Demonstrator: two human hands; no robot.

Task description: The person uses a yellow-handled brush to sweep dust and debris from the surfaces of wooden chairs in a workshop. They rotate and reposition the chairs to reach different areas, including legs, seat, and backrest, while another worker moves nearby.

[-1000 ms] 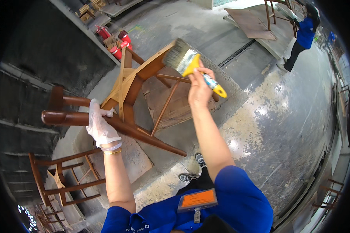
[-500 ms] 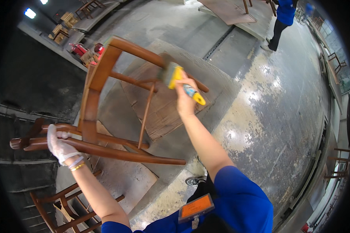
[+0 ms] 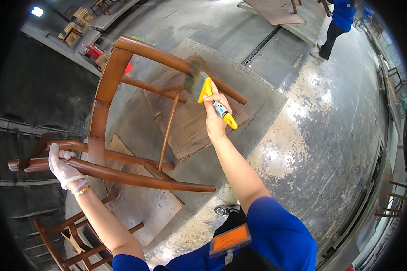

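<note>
A brown wooden chair frame (image 3: 105, 122) lies tipped on its side in front of me, its seat opening bare. My left hand (image 3: 63, 166), in a thin whitish glove, is wrapped round the chair's near rail toward its left end. In my bare right hand (image 3: 217, 115) is a wide paintbrush with a yellow handle (image 3: 231, 121) and dark bristles (image 3: 195, 74). The bristles rest at the chair's far leg, partly covering it. Under the chair lies a brown cardboard sheet (image 3: 185, 131).
A second wooden chair frame (image 3: 72, 239) stands at the lower left. At the back left are a red object (image 3: 93, 51) and wooden pieces. Another person in blue (image 3: 341, 20) stands at the far right, beside a low platform (image 3: 298, 31). More chairs (image 3: 395, 198) line the right side.
The brush has shifted slightly along the far leg and its bristles now show more sharply. My left hand stays on the rail; the view has turned a little.
</note>
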